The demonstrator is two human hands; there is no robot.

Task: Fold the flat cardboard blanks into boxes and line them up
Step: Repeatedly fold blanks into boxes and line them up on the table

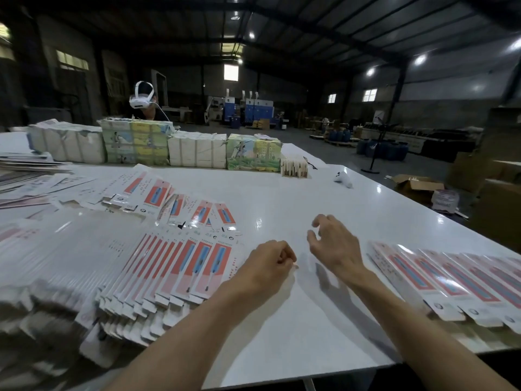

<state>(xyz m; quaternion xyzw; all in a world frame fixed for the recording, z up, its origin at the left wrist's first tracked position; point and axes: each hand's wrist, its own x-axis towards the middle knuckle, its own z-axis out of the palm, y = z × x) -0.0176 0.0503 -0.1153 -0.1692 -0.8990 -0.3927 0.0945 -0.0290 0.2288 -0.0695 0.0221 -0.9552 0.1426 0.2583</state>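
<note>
Left hand (267,263) fisted, right hand (335,244) loosely spread, both hands above glossy white table (282,198) beside fanned flat blanks (197,266).

I see flat blanks (180,266) left of my left grip (267,266), boxes (451,280) right of my right grip (335,246), bundles (197,149) beyond.

Bare tabletop (296,198) runs as a wide lane down the middle, from the near edge to the far stacks. Both the left hand (267,266) and right hand (335,244) are over this lane.

Left side blocked: fanned flat blanks (174,266) lie just beside the left hand, with more loose blanks (174,204) scattered beyond them.

Right side blocked: row of boxes (451,280) along the near right edge, apart from the right hand.

Far end closed by a wall of wrapped bundles (197,149); a white controller (343,179) lies alone on the far right.
</note>
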